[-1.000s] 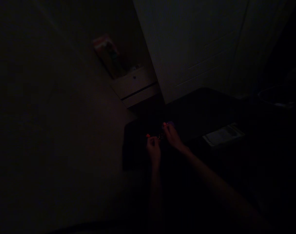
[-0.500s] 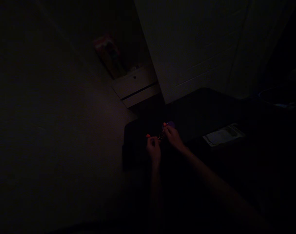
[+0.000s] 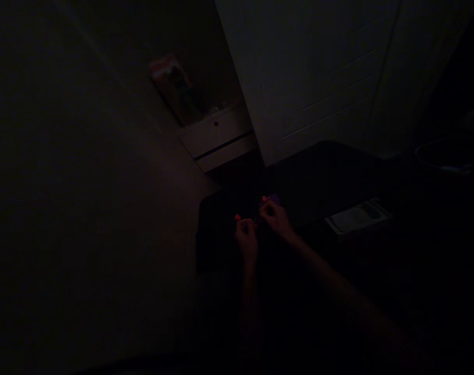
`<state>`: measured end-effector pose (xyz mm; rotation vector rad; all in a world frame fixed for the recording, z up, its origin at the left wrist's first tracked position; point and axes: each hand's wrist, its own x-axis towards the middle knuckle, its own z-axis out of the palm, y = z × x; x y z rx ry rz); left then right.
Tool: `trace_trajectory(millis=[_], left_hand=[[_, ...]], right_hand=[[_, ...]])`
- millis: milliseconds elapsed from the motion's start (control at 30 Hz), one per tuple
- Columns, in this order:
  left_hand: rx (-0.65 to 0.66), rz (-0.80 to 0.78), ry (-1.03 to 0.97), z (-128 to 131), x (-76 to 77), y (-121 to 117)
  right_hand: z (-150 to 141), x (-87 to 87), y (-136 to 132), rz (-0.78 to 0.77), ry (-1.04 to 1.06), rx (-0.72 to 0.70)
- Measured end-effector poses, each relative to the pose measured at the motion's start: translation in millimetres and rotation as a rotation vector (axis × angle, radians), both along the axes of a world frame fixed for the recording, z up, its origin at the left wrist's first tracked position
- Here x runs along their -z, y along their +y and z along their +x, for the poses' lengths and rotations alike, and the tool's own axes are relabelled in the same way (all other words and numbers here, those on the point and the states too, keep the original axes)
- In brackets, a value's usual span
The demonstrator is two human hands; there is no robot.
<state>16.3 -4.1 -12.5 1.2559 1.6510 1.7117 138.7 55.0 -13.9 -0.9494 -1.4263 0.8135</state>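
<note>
The scene is very dark. My left hand (image 3: 246, 239) is closed in a pinch, with a small red piece (image 3: 237, 217) just past its fingertips. To its right, my right hand (image 3: 274, 219) also pinches, its thumb and fingers meeting in a ring. Another small red piece (image 3: 264, 199) shows at those fingertips, and a purple item (image 3: 274, 199) lies right behind them. Between the two hands is a small dark thing with light dots (image 3: 257, 220). What exactly each hand pinches is too dark to make out.
Both hands are over a dark tabletop (image 3: 322, 177). Near its front edge lies a pale, flat, paper-like item (image 3: 357, 216). Beyond stand a white drawer unit (image 3: 225, 136), a picture-covered box (image 3: 176, 86) and a pale panelled door (image 3: 318, 78). A wall (image 3: 104, 208) rises on the left.
The light has grown dimmer over the hands. The right hand's fingers have shifted very slightly; the left hand stays in place.
</note>
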Motion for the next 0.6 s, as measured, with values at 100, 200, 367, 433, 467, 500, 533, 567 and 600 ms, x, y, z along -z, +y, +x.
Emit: trace_trajectory(millis=[100,200,367,433,467,500,533,567,600], left_hand=[[-0.002,0.001,0.009,-0.4,0.1,0.7],[0.0,0.005,0.02,-0.8,-0.2,0.7],[-0.004,-0.005,0.017,-0.4,-0.7,1.1],[-0.004,-0.009,0.011,0.1,-1.1,1.1],[-0.004,-0.007,0.01,0.3,-1.4,0.9],[-0.005,-0.003,0.013,0.5,-1.7,0.5],[-0.004,0.004,0.019,0.6,-2.2,0.1],[-0.005,0.01,0.022,0.7,-2.7,-0.4],[-0.005,0.014,0.025,0.8,-3.2,-0.8]], right_hand=[[0.5,-2.8,-0.9,-0.002,-0.004,-0.008],[1.4,-5.3,-1.6,-0.006,0.004,-0.024],[3.1,-7.9,-3.6,-0.007,0.007,-0.027],[3.6,-8.9,-4.2,-0.024,0.002,-0.025],[3.9,-9.5,-4.5,-0.035,-0.002,-0.025],[4.3,-10.0,-4.7,-0.044,-0.008,-0.027],[4.6,-10.5,-4.8,-0.05,-0.017,-0.03],[4.8,-10.9,-4.9,-0.054,-0.026,-0.029],[4.9,-11.2,-5.0,-0.054,-0.034,-0.027]])
